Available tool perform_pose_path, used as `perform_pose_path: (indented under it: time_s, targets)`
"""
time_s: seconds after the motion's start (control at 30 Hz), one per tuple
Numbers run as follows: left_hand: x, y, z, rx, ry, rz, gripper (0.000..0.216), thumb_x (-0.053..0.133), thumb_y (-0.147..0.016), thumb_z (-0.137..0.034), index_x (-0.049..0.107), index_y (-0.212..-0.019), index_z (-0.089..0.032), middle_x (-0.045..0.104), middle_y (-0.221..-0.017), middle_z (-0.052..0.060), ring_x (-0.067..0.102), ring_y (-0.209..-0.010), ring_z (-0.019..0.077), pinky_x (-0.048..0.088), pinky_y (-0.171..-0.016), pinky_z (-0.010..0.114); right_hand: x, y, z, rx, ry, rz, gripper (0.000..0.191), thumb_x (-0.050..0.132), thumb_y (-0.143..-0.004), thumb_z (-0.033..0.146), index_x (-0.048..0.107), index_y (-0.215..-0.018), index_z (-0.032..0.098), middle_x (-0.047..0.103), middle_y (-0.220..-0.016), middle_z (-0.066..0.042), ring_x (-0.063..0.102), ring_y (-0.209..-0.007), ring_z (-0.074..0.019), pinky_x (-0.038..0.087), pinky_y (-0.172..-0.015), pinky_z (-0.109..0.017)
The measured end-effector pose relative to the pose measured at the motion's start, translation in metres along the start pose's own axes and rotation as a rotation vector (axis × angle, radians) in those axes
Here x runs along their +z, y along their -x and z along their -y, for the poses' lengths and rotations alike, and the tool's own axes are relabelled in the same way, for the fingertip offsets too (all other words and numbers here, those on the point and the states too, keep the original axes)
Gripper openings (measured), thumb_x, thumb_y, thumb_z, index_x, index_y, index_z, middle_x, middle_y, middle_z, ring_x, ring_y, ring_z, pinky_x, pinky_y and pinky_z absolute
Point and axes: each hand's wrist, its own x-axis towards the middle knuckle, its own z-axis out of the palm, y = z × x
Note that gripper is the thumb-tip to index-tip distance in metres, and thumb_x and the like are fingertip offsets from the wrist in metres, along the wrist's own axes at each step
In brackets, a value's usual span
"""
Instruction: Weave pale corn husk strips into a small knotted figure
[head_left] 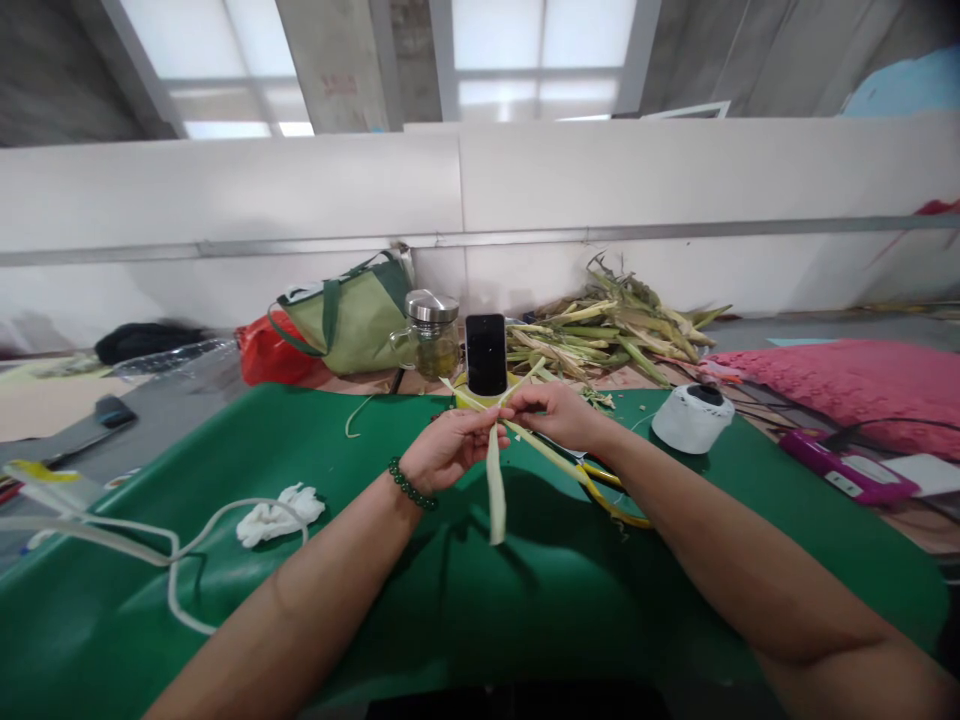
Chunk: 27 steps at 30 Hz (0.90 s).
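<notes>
Pale green strips of plant leaf cross each other between my two hands, above a green mat. My left hand, with a dark green bead bracelet at the wrist, pinches the strips where they cross. From the right, my right hand pinches them at the same crossing, its fingertips close to the left thumb. One strip hangs down, another slants to the lower right, and short ends stick up. Yellow-handled scissors lie on the mat beneath my right forearm, partly hidden.
A phone stands upright behind my hands. Beside it are a lidded glass mug, a green bag and a heap of leaves. A white thread spool sits right; crumpled tissue and a white cable lie left.
</notes>
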Motion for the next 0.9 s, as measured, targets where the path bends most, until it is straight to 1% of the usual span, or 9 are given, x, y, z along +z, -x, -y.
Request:
perform_pose_path:
  time_s: [0.13,0.27,0.3,0.4,0.5,0.6,0.73,0.8,0.9]
  targets:
    - [-0.001,-0.001,0.002,0.088,-0.051,0.039,0.018,0.063,-0.083,-0.024,0.072,-0.079,-0.010,0.069,-0.063,0.007,0.065,-0.059,0.0127,0.052,-0.060,0.022,-0.006,0.002,0.003,0.024,0.032,-0.095,0.016,0.058,-0.077,0.030,0.066,-0.072,0.016,0.065,-0.070,-0.003,0.056,-0.066,-0.0140,0.041,-0.062,-0.025]
    - [-0.002,-0.004,0.008,0.185,-0.175,0.025,0.021,0.070,-0.076,-0.032,0.073,-0.080,-0.012,0.071,-0.066,0.008,0.066,-0.064,0.0153,0.051,-0.063,0.025,-0.013,0.009,0.017,-0.004,0.097,-0.352,0.015,0.056,-0.079,0.029,0.064,-0.074,0.017,0.066,-0.074,-0.004,0.055,-0.066,-0.0144,0.040,-0.060,-0.026]
    - [-0.002,-0.006,0.010,0.214,-0.230,0.016,0.021,0.072,-0.073,-0.033,0.073,-0.078,-0.013,0.071,-0.066,0.008,0.065,-0.065,0.0159,0.050,-0.063,0.026,-0.011,0.010,0.020,-0.037,0.121,-0.350,0.017,0.056,-0.081,0.031,0.065,-0.077,0.017,0.065,-0.075,-0.004,0.055,-0.066,-0.0144,0.040,-0.059,-0.025]
    - [-0.003,-0.010,0.015,0.363,-0.428,-0.013,0.017,0.077,-0.063,-0.030,0.072,-0.064,-0.014,0.067,-0.060,0.004,0.062,-0.066,0.0173,0.047,-0.062,0.026,0.003,0.010,0.027,-0.129,0.289,-0.198,0.020,0.066,-0.077,0.035,0.066,-0.086,0.018,0.063,-0.072,-0.003,0.053,-0.068,-0.0151,0.038,-0.062,-0.026]
    - [-0.003,-0.013,0.017,0.542,-0.585,-0.022,0.012,0.077,-0.059,-0.023,0.069,-0.054,-0.016,0.063,-0.056,0.000,0.057,-0.066,0.0172,0.044,-0.062,0.025,0.016,0.008,0.026,-0.083,0.322,-0.180,0.013,0.068,-0.078,0.029,0.064,-0.077,0.017,0.060,-0.072,-0.002,0.052,-0.068,-0.0140,0.036,-0.061,-0.025]
    - [-0.002,-0.012,0.020,0.644,-0.700,-0.034,0.014,0.071,-0.063,-0.020,0.067,-0.051,-0.017,0.062,-0.057,0.000,0.053,-0.063,0.0156,0.042,-0.062,0.025,0.017,0.007,0.024,-0.045,0.293,-0.182,0.010,0.064,-0.080,0.025,0.062,-0.077,0.017,0.059,-0.076,-0.002,0.052,-0.067,-0.0127,0.037,-0.061,-0.023]
    - [-0.001,-0.014,0.026,0.598,-0.700,-0.069,0.016,0.068,-0.065,-0.022,0.065,-0.049,-0.017,0.053,-0.048,-0.002,0.044,-0.055,0.0127,0.036,-0.054,0.024,0.014,0.010,0.021,-0.139,0.376,-0.164,0.014,0.055,-0.087,0.021,0.061,-0.075,0.017,0.060,-0.075,-0.003,0.053,-0.070,-0.0139,0.039,-0.064,-0.024]
    - [0.000,-0.018,0.029,0.541,-0.574,-0.049,0.023,0.072,-0.059,-0.020,0.058,-0.042,-0.017,0.047,-0.045,-0.003,0.041,-0.055,0.0119,0.034,-0.052,0.023,0.017,0.012,0.022,-0.224,0.422,-0.149,0.017,0.050,-0.090,0.020,0.061,-0.078,0.017,0.060,-0.076,-0.004,0.054,-0.072,-0.0147,0.040,-0.065,-0.025]
    - [0.001,-0.028,0.033,0.437,-0.266,0.009,0.026,0.074,-0.056,-0.016,0.053,-0.042,-0.017,0.050,-0.052,-0.001,0.044,-0.061,0.0125,0.037,-0.053,0.023,0.025,0.014,0.026,-0.322,0.464,-0.135,0.021,0.044,-0.092,0.020,0.060,-0.079,0.015,0.059,-0.075,-0.006,0.053,-0.070,-0.0152,0.041,-0.063,-0.025]
